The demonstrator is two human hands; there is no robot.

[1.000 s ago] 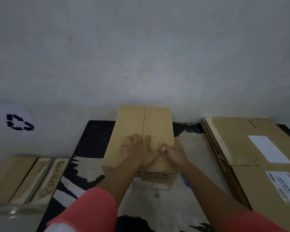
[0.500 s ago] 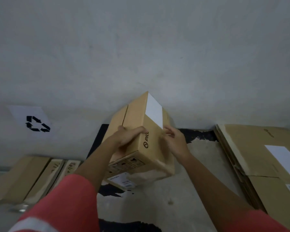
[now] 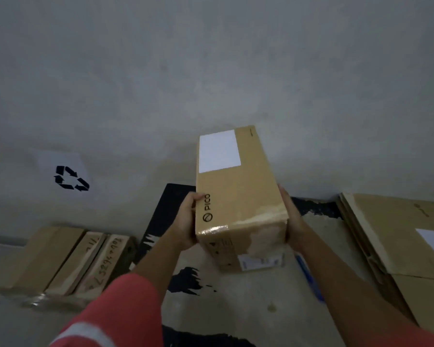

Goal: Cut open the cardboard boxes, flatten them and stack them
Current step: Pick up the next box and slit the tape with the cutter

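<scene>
A brown cardboard box (image 3: 238,196) with a white label and "PICO" print is held up above the worn black mat (image 3: 236,301), its taped end toward me. My left hand (image 3: 186,221) grips its left side, thumb curled over the top edge. My right hand (image 3: 292,221) lies flat against its right side, fingers stretched along the cardboard. A stack of flattened boxes (image 3: 396,236) lies on the right.
Three narrow closed boxes (image 3: 65,261) lie side by side at the left, against the grey wall. A paper with a recycling sign (image 3: 70,177) hangs on that wall. A blue tool (image 3: 308,279) lies on the mat under my right forearm.
The box lay flat on the mat under both hands. It has been lifted and turned, so the labelled face is now on top and my hands are on its sides.
</scene>
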